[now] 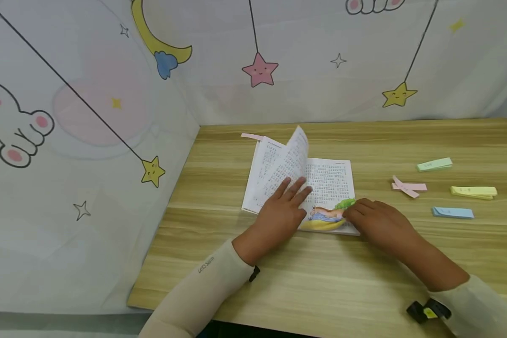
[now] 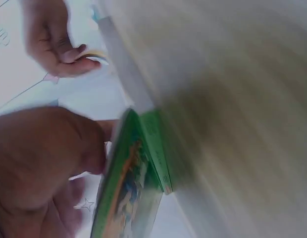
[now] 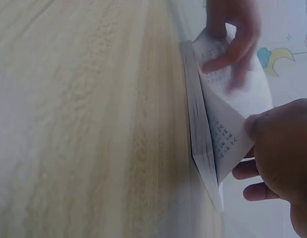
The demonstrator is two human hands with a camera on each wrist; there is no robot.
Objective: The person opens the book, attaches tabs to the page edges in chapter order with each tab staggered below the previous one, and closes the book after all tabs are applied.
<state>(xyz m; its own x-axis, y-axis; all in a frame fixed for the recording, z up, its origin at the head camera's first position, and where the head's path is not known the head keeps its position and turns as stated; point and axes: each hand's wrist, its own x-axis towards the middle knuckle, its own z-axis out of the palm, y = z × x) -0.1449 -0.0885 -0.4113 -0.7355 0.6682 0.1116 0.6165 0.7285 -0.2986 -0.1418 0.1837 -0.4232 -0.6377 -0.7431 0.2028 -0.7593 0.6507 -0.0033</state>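
Note:
An open book (image 1: pixel 329 180) with printed text lies on the table, a coloured picture at the foot of its right page. One page (image 1: pixel 295 155) stands raised and curled near the middle. My left hand (image 1: pixel 279 213) is at the book's lower middle, its fingers spread and straight against the pages. At the lower right corner, my right hand (image 1: pixel 380 223) pinches a page edge; the right wrist view shows the lifted page corner (image 3: pixel 228 136) between thumb and fingers. The left wrist view shows the green illustrated cover (image 2: pixel 126 198) tilted up beside the left hand. A pink paper strip (image 1: pixel 251 136) sticks out at the top left.
On the right of the wooden table (image 1: pixel 219 178) lie folded paper strips: green (image 1: pixel 434 164), pink (image 1: pixel 407 187), yellow (image 1: pixel 473 191) and blue (image 1: pixel 453 212). A white curtain (image 1: pixel 219 94) with cartoon stars hangs behind and along the left.

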